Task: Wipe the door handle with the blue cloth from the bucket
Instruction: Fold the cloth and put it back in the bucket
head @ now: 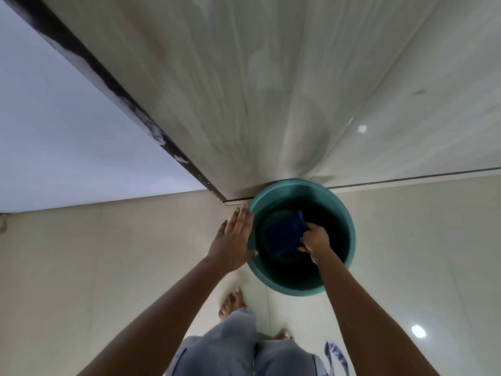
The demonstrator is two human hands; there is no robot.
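L hand (232, 241) flat, fingers spread, palm against outer rim of round teal plastic bucket (342, 213). R hand (315, 240) down inside bucket, fingers closed pinching dark blue cloth (286, 233) at bucket bottom. Bucket on glossy beige tile floor (122, 253), touching base of pale wood-grain door (230, 90). Handle out of view.

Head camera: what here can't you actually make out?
- Door handle: cut off beyond the top edge; only the door panel shows.
- Bucket contents: dark inside, so water cannot be confirmed.
- Cloth: partly covered by the right hand.
- Door surface: motion-blurred.
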